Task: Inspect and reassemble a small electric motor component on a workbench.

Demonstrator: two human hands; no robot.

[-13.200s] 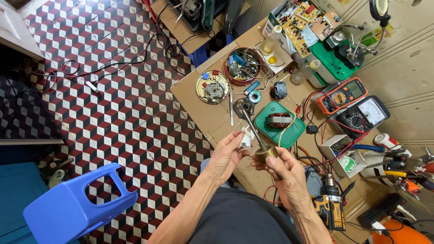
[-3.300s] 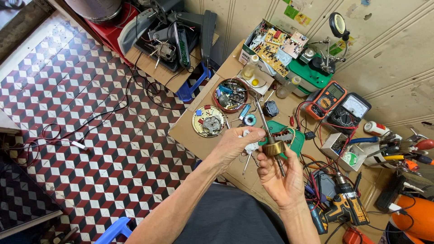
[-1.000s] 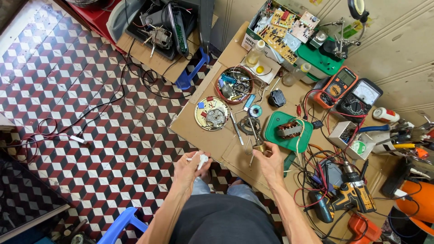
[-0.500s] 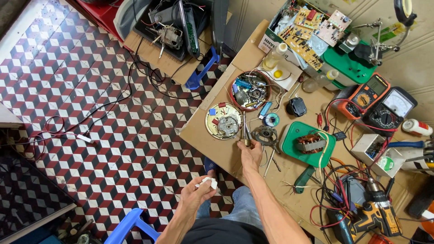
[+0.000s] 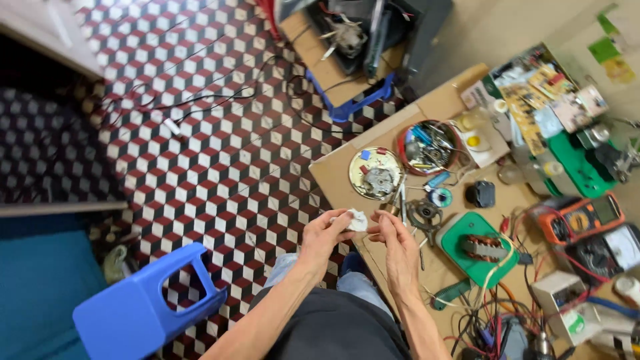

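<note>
The person's left hand and right hand meet at the near edge of the surface, over the boundary between it and the tiled floor. A small crumpled white wad, cloth or paper, sits between the two hands. The left hand's fingertips are closed on the wad's left side. The right hand's thumb and forefinger are pinched together at its right side, touching it or just beside it; whether they grip the wad itself cannot be told.

The wad lies above the surface edge, near a grey ring-shaped metal part that rests flat to the right of the right hand. Beyond the hands, a round metal plate carries a small motor part. Further back stands a red bowl filled with small hardware. A green pad with a wound coil lies right of the ring. A blue plastic stool stands on the floor, well apart to the left.
</note>
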